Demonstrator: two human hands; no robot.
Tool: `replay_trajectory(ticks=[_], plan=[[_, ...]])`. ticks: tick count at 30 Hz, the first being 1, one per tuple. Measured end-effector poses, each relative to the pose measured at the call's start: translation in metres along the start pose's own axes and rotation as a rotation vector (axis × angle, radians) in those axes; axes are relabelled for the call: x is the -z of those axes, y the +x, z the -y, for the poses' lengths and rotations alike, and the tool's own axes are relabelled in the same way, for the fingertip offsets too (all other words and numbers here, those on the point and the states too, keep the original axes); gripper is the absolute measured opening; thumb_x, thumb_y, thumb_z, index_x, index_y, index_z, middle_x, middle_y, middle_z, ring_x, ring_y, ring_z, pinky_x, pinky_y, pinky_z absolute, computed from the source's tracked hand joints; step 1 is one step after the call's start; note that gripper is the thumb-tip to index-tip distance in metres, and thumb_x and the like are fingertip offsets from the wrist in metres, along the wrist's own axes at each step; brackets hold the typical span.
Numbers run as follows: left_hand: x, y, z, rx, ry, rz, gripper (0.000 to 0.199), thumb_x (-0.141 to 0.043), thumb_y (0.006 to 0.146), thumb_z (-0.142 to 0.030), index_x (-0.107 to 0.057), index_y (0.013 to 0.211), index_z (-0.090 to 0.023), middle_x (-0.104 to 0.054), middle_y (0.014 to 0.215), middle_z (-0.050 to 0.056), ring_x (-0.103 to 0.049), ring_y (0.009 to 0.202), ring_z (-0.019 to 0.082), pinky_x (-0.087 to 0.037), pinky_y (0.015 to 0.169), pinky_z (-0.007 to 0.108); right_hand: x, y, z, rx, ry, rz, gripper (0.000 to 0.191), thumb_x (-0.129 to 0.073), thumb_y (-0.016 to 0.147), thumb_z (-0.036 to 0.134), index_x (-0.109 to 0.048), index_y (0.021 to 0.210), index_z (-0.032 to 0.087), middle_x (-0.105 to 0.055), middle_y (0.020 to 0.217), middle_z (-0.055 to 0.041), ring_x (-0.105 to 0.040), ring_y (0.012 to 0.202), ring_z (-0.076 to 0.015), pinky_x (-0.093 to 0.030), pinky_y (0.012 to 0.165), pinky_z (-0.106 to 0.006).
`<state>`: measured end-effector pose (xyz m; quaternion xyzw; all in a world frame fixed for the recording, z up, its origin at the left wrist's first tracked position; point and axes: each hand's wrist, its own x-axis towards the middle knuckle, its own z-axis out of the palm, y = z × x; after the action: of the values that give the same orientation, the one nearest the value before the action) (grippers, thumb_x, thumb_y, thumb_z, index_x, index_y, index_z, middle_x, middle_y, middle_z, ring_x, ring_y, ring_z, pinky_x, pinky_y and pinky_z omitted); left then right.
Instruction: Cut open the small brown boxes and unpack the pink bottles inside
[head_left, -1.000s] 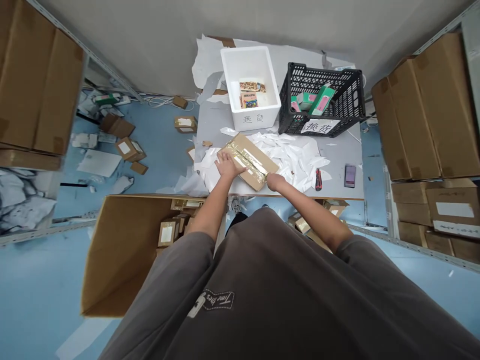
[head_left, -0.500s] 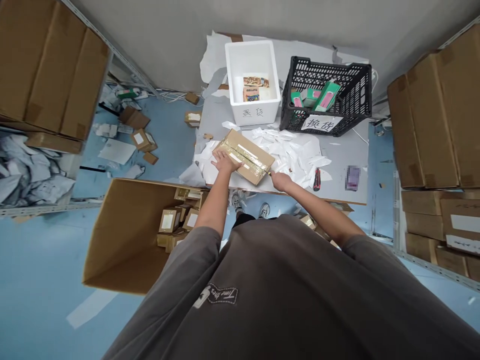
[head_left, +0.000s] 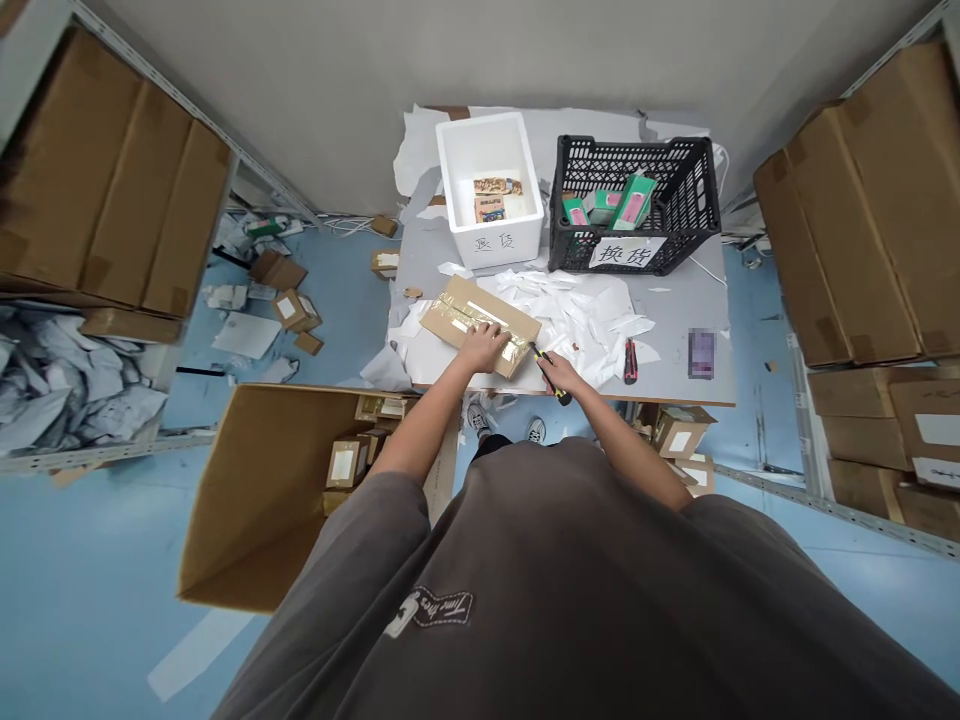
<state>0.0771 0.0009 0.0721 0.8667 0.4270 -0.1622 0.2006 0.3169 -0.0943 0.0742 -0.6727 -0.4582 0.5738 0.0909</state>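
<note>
Nearest me on the left, an open brown cardboard carton (head_left: 255,510) stands on the floor, holding small kraft boxes (head_left: 345,465). Moving right, the left hand (head_left: 480,348) lies open and palm down on a taped brown cardboard parcel (head_left: 480,325), set at a slant near the edge of the grey desk (head_left: 667,310). White paper scraps (head_left: 559,320) are strewn beside it. Next, the right hand (head_left: 561,374) is closed around a yellow-and-black utility knife (head_left: 551,378). Beyond them stand a white foam box (head_left: 487,245) and a black plastic crate (head_left: 634,145); further right lie a red-handled cutter (head_left: 630,360) and a blurred phone (head_left: 701,353).

From here, I'd worry about the blade: a slip could nick the left hand, and the loose scraps could let the parcel skid. The parcel sits under the left hand, its right corner just beside the knife's tip.
</note>
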Motion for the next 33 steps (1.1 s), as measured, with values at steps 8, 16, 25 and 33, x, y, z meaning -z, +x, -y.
replay_trajectory(ticks=[8,16,25,33], plan=[[0.015,0.017,-0.005,0.042,0.071,0.099,0.114,-0.1,0.054,-0.042,-0.053,0.157,-0.027,-0.054,0.158,0.017,-0.042,0.152,0.044,-0.032,0.129,0.056,-0.009,0.01,-0.013,0.001,0.032,-0.009,0.02,-0.038,0.12,0.039,-0.052,0.118,0.025,-0.067,0.076,0.0066,-0.068,0.053,-0.0115,-0.051,0.056,-0.016],[0.0,0.011,-0.011,0.027,0.102,-0.015,0.109,-0.104,0.053,-0.033,-0.057,0.152,-0.026,-0.038,0.175,0.017,-0.033,0.163,0.039,-0.038,0.13,0.049,0.012,0.024,0.002,0.105,-0.348,-0.006,0.029,-0.043,0.119,0.044,-0.062,0.121,0.022,-0.073,0.083,0.0017,-0.064,0.049,-0.0119,-0.051,0.064,-0.02],[-0.003,0.017,-0.006,0.025,0.061,0.062,0.118,-0.105,0.052,-0.033,-0.05,0.156,-0.019,-0.029,0.183,0.021,-0.032,0.168,0.041,-0.037,0.133,0.044,0.018,0.036,0.013,0.065,-0.205,0.147,0.023,-0.044,0.119,0.038,-0.057,0.108,0.022,-0.061,0.068,0.0063,-0.054,0.043,-0.012,-0.048,0.055,-0.02],[0.0,0.016,-0.007,-0.003,0.063,0.064,0.12,-0.105,0.053,-0.032,-0.048,0.157,-0.019,-0.03,0.182,0.022,-0.032,0.168,0.043,-0.036,0.134,0.046,0.008,0.039,-0.008,0.042,0.044,0.182,0.023,-0.042,0.12,0.034,-0.045,0.099,0.025,-0.048,0.054,0.0115,-0.049,0.038,-0.0117,-0.044,0.045,-0.018]])
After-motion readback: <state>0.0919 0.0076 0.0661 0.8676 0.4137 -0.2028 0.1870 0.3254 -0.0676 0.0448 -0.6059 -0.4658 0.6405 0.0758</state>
